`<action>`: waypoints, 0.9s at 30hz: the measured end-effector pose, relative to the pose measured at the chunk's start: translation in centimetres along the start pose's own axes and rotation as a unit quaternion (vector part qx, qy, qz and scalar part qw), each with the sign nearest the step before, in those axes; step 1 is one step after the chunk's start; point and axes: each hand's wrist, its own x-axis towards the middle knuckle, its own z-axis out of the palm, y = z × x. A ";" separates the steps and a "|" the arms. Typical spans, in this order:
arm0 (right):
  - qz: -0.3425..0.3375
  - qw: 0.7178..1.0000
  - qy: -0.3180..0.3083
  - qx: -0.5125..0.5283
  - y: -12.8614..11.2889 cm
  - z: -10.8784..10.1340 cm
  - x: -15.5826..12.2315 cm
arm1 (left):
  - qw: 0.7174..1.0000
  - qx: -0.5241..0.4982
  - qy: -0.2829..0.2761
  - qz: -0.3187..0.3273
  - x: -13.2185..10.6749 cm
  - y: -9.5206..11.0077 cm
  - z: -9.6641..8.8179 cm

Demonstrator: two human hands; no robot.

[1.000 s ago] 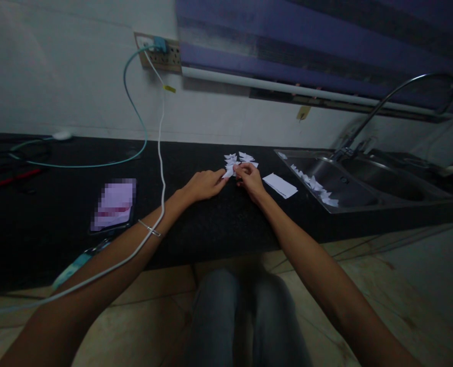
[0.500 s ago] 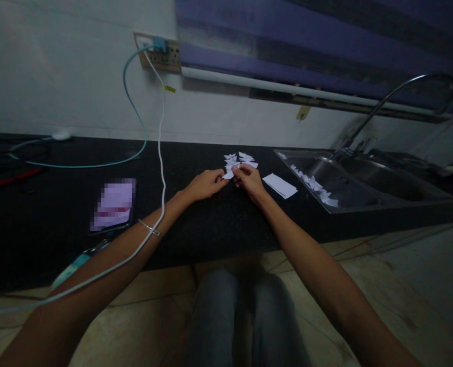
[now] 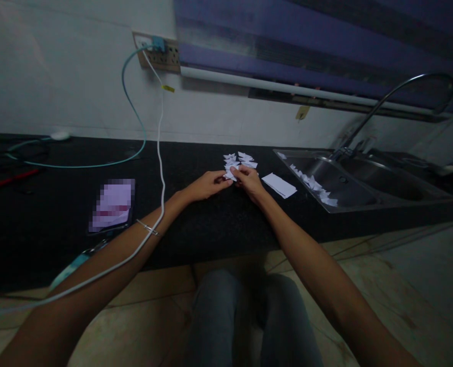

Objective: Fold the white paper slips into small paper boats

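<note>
Between my two hands is a small piece of folded white paper (image 3: pixel 230 175). My left hand (image 3: pixel 208 185) has its fingertips closed on the paper's left and lower side. From the right, my right hand (image 3: pixel 249 180) pinches the same piece between thumb and fingers. Just beyond the hands, several folded white paper pieces (image 3: pixel 246 157) lie on the dark counter in two small groups. A stack of flat white paper slips (image 3: pixel 280 185) rests to the right of my right hand.
More folded papers (image 3: pixel 313 185) line the left rim of the metal sink (image 3: pixel 368 196), under a curved faucet (image 3: pixel 395 94). A phone (image 3: pixel 114 206) lies to the left. A white cable (image 3: pixel 161 168) hangs across my left forearm from the wall socket (image 3: pixel 169 57).
The fingers have shifted slightly around the folded paper, and the left fingertips now reach further under it. The piece has turned a little between the hands.
</note>
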 end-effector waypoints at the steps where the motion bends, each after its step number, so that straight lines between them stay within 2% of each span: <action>1: 0.004 1.000 -0.003 0.001 -0.1 0.0 0.0 | 1.000 0.000 0.002 0.001 0.0 0.1 0.0; 10: 0.030 0.998 0.002 0.059 -0.8 0.1 -0.2 | 1.000 -0.016 -0.008 -0.013 -0.1 -0.1 0.0; 15: 0.033 0.994 -0.035 0.093 -0.8 0.2 -0.5 | 0.999 -0.037 -0.011 -0.009 0.0 -0.3 0.0; 18: 0.034 0.992 -0.047 0.116 -0.7 0.2 -0.6 | 0.997 -0.066 0.015 -0.025 0.1 -0.7 0.0; 23: 0.023 0.994 -0.023 0.105 -0.6 0.2 -0.3 | 0.988 -0.089 0.090 -0.085 0.3 -1.3 -0.2; 27: 0.021 0.995 -0.029 0.092 -0.5 0.2 -0.3 | 0.987 -0.090 0.097 -0.088 0.3 -1.4 -0.4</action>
